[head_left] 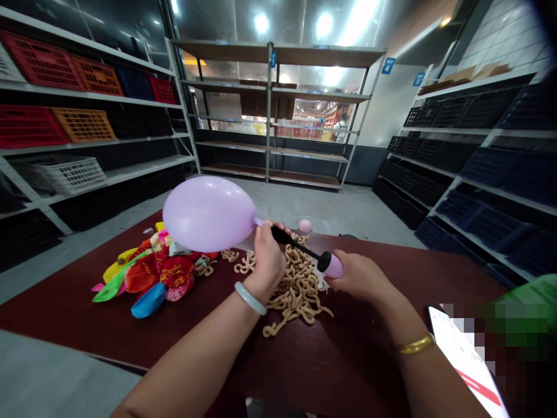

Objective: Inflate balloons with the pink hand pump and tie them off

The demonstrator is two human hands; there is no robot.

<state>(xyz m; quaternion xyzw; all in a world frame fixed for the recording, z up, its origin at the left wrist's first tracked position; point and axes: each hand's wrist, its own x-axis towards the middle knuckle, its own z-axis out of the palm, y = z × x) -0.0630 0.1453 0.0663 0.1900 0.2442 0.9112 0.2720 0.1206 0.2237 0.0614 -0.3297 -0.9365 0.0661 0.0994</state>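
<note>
An inflated light purple balloon [209, 215] points left from my left hand [268, 255], whose fingers pinch its neck at the nozzle end of a hand pump [307, 249]. The pump's black rod is drawn out. My right hand [359, 276] is closed around its pink handle [335, 266]. Beneath the pump lies a heap of tan, curled, string-like pieces [300, 290]. To the left is a pile of uninflated balloons [161, 270] in red, yellow, green and blue.
The dark red table [369, 348] carries a phone [467, 360] at the right, beside something green [531, 307]. A small pink ball-like thing [305, 226] is near the far edge. Shelves with crates [85, 125] stand around.
</note>
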